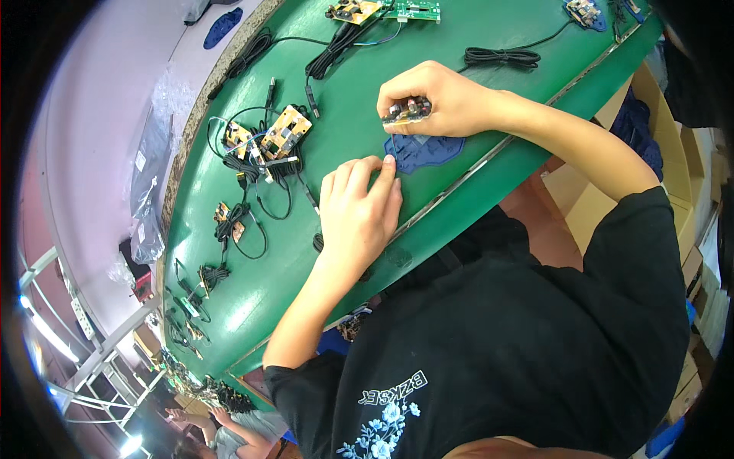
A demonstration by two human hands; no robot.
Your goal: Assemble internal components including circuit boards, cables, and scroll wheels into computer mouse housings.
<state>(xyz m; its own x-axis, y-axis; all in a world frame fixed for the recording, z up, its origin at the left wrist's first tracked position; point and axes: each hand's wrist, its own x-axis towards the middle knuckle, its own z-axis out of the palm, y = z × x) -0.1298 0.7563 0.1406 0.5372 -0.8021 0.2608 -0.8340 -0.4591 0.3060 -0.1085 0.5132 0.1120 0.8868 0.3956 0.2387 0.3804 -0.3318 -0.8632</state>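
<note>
My right hand [436, 96] is closed around a small circuit board [407, 112] with dark components, held on its edge. Just below it a blue plastic shell [425, 153] lies on the green work surface. My left hand [359, 197] is curled at the shell's left edge, its fingertips pressed against that edge. Something thin, like a wire, runs between the board and my left fingertips. A black coiled cable [501, 58] leads toward my right hand; where it ends there is hidden.
Circuit boards [287, 131] with tangled black cables lie on the left of the green table [344, 99]. More boards [413, 11] sit at the far edge, and another blue shell with a board [585, 14] at far right. Cardboard boxes [673, 153] stand right; a co-worker's arms [229, 432] show lower left.
</note>
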